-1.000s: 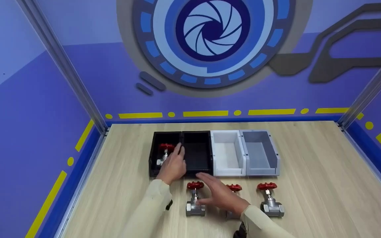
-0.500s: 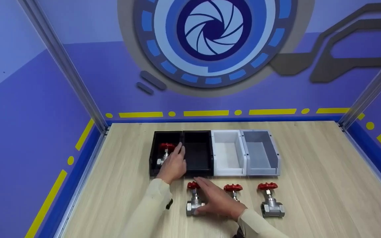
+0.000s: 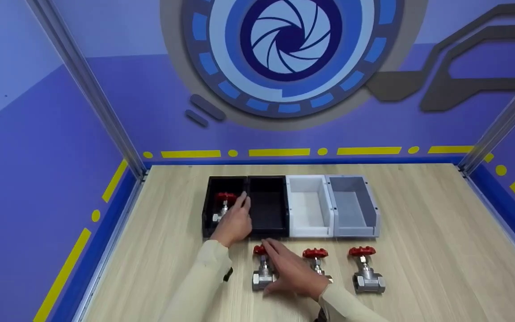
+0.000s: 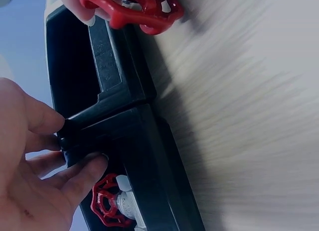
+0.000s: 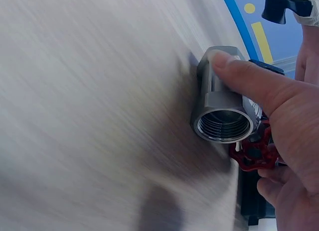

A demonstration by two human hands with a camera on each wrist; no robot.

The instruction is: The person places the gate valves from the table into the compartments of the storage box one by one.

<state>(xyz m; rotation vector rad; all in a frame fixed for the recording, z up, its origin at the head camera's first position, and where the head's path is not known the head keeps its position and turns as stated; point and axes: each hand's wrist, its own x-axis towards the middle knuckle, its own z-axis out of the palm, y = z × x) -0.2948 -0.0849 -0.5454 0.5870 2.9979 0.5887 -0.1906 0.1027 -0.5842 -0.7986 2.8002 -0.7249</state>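
My left hand (image 3: 234, 223) pinches the shared wall between the leftmost black bin (image 3: 207, 201) and the second black bin (image 3: 266, 210); in the left wrist view its fingers (image 4: 82, 178) lie on both sides of that wall. Inside the leftmost bin lies a gate valve (image 4: 107, 201) with a red handwheel. My right hand (image 3: 294, 273) grips another gate valve (image 3: 261, 281) in front of the bins. Its thumb (image 5: 244, 74) presses on the metal body, while other fingers reach around by the red handwheel (image 5: 251, 154).
Right of the black bins stand a white bin (image 3: 307, 208) and a grey bin (image 3: 349, 208), joined in one row. A third valve (image 3: 315, 255) is partly hidden behind my right hand, and another valve (image 3: 367, 279) stands farther right. Printed panels enclose the wooden table (image 3: 427, 232).
My right hand has come down and closed on the valve nearest it, thumb moving to the body. More of the valve to its right shows. My left hand has stayed put.
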